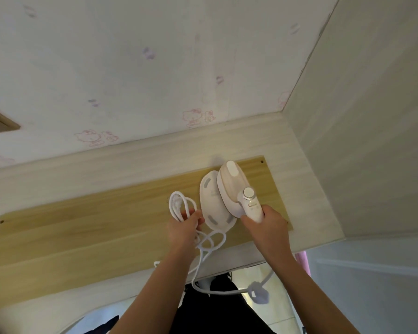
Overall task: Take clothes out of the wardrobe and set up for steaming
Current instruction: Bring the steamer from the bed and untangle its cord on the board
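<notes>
Steamer: my right hand (263, 222) grips the handle of the white handheld steamer (237, 189), fingers and thumb curled round the handle's lower end. The steamer's body extends away from the hand toward the wall, with its round silver dial (248, 192) facing up just beyond my fingers.
Steamer position: over the far right part of the wooden surface (82, 227). I cannot tell whether it rests on the stand or is lifted clear of it.
Stand: a white oval base (214, 206) with grey pads lies on the surface, just left of the steamer and partly under it, between my two hands.
Cord: my left hand (184, 227) holds the coiled white cord (179, 206), fingers curled round several loops. More loops hang below the hand across the surface, and the cord runs off the near edge and curves right to the plug (258, 294), which hangs below the surface.
Arm pose: both forearms reach forward and up from the bottom of the view, left hand to the left of the stand, right hand to its right, hands near each other but apart.
Surroundings: patterned wallpaper (130, 80) behind the surface; a pale panel (360, 128) on the right.
</notes>
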`<state>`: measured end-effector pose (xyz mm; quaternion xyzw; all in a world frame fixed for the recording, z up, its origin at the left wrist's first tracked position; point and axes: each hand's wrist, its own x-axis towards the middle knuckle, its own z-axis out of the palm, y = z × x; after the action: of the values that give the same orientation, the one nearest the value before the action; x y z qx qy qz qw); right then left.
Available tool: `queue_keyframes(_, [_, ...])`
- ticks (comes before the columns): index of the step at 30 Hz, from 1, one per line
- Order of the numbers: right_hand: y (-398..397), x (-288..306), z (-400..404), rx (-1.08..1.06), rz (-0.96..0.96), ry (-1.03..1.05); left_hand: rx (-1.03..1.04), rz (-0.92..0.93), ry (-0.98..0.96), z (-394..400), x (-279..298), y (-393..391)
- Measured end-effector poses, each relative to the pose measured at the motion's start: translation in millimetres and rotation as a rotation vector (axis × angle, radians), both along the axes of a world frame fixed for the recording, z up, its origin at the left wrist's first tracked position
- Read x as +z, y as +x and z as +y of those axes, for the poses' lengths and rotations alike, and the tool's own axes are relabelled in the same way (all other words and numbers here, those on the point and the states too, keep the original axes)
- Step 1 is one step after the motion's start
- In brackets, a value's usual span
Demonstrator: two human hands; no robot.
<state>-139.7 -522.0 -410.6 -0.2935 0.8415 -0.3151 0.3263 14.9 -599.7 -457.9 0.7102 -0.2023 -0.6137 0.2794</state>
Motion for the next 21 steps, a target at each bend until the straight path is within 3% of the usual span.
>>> queue_keyframes(21, [82.9, -18.1, -10.1, -0.151, 0.068, 0.101, 0.101, 0.096, -0.224, -43.5, 31.3, 103.1])
